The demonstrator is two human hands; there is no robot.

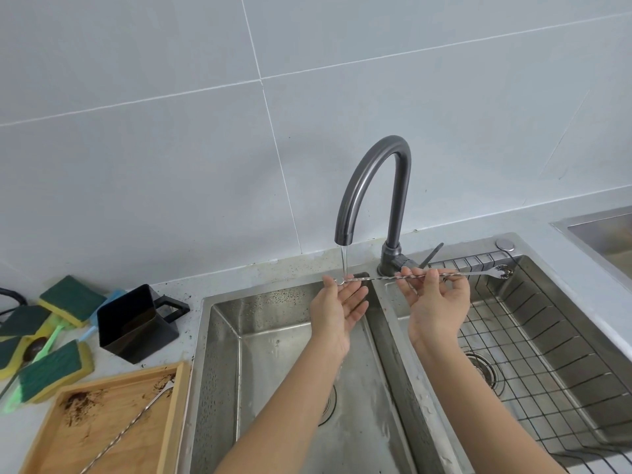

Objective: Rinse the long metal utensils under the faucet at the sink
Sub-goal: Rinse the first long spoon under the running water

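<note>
Stirrer: thin silver stirrer (410, 277) with a spiral-twisted shaft, a flat disc at its 9 o'clock end and a toothed fork at 3 o'clock; held level above the sink (220, 354) divider.
Water: stream (344, 261) from the grey faucet (372, 172) lands on the disc end.
Left hand (342, 304): palm up, fingers straight, fingertips touching the disc.
Right hand (439, 302): pinching mid-shaft.
Wire basket (547, 336): in the 3 o'clock basin, below the fork.
Wooden tray (68, 449): at 8 o'clock, stained, carrying a second stirrer (130, 425).

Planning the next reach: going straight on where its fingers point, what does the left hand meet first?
The left hand would likely meet the left basin's back wall, below the faucet spout; depth is unclear.
</note>
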